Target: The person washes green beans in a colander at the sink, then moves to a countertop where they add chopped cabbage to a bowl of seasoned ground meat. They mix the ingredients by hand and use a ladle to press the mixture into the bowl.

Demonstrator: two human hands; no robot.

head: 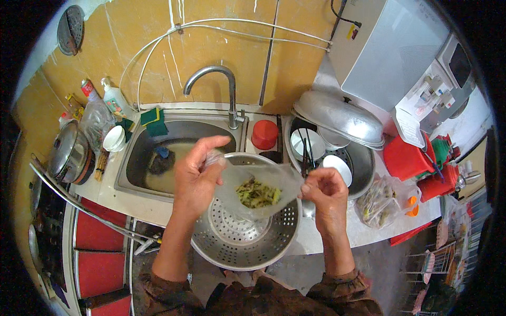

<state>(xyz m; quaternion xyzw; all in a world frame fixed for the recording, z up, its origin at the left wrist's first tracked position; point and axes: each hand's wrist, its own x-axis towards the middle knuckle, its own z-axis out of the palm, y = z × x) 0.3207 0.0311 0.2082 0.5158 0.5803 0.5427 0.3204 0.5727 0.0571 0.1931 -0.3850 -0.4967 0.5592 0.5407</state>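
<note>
Between my hands a clear plastic bag (233, 173) is stretched out above a metal colander. Green, chopped vegetable pieces (259, 193) lie low in the bag. My left hand (199, 173) pinches the bunched left end of the bag between thumb and fingers. At the bag's right corner, my right hand (326, 187) grips the plastic with its fingertips. Below them the perforated stainless colander (245, 252) sits at the counter's front edge; the part of it that shows is bare metal, and the bag hides its far side.
Behind my left hand is a sink (134, 158) holding cloudy water, under a curved faucet (215, 69). A metal basin (365, 173) with white bowls and chopsticks stands right, partly under a large lid (340, 114). Another filled plastic bag (379, 203) lies on the counter (316, 241).
</note>
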